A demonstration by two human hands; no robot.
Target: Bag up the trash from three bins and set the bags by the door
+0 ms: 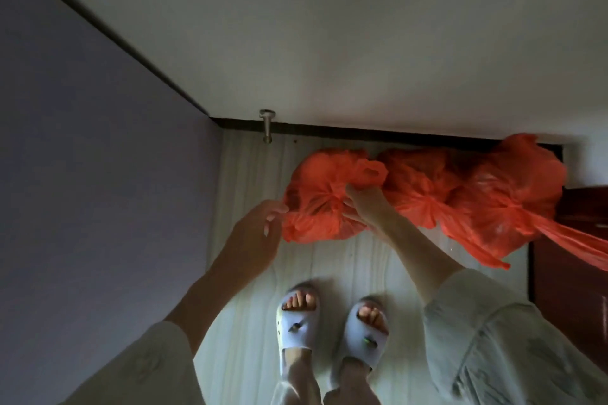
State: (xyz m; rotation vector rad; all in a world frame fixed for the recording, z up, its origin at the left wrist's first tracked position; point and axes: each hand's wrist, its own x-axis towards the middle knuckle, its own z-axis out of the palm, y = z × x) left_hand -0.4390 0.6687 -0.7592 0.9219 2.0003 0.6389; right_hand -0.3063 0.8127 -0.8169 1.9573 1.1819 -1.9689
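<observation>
- The red bag (316,204) between the left hand (260,237) and right hand (365,204) is thin, crinkled plastic with a faint sheen.
- Floor (250,273) beneath the hands: pale, smooth wood-look boards.
- Door stopper (267,128) beyond the left hand: brushed metal.
- Slippers (297,322): matt, rubbery.

Dim, flat indoor light leaves the left wall (98,158) in grey-violet shade and the floor (250,322) palest, with soft focus throughout, motion smear on the red bag (513,200), and wide-angle bending at the edges.
</observation>
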